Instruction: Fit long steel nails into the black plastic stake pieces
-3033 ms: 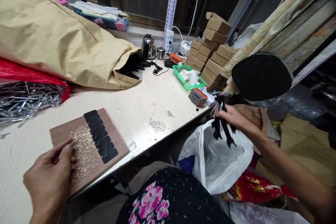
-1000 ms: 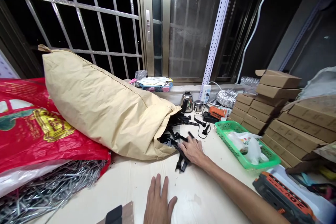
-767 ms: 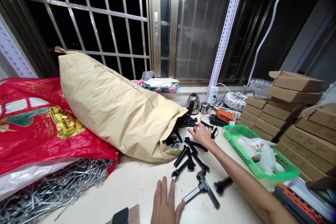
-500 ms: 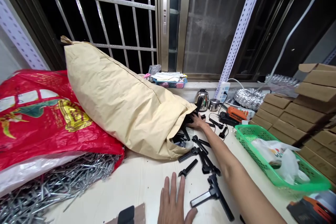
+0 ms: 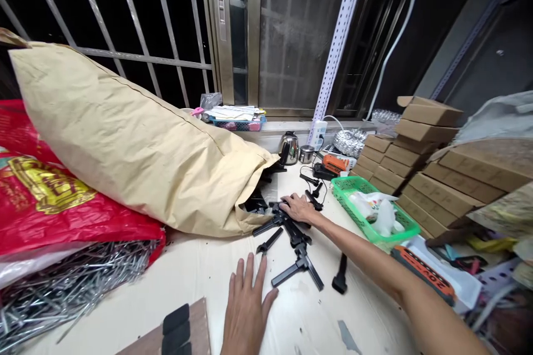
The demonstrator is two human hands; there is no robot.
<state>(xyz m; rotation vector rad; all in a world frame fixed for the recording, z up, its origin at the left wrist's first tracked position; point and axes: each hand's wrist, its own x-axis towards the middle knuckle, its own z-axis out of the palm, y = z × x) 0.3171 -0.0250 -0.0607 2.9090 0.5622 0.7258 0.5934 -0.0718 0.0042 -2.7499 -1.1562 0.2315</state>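
1. Black parts point(image 5: 296, 234) lie in a loose pile under and just in front of the right hand point(image 5: 298, 208), at the mouth of a tan sack point(image 5: 162, 161).
2. The right hand reaches palm down onto the pile, fingers bent over it; whether they grip a part, I cannot tell.
3. The left hand point(image 5: 246, 304) is palm down over the table point(image 5: 195, 272), fingers slightly parted and thumb out, holding nothing; one loose black part lies just beyond its fingertips.
4. Left of the left hand is a brown board point(image 5: 201, 324) bearing black pads point(image 5: 175, 319).
5. Farther left, metal rods point(image 5: 100, 272) spill from a red bag point(image 5: 79, 216).
6. Right of the right hand stands a green basket point(image 5: 391, 239), with cardboard boxes point(image 5: 443, 194) beyond it.
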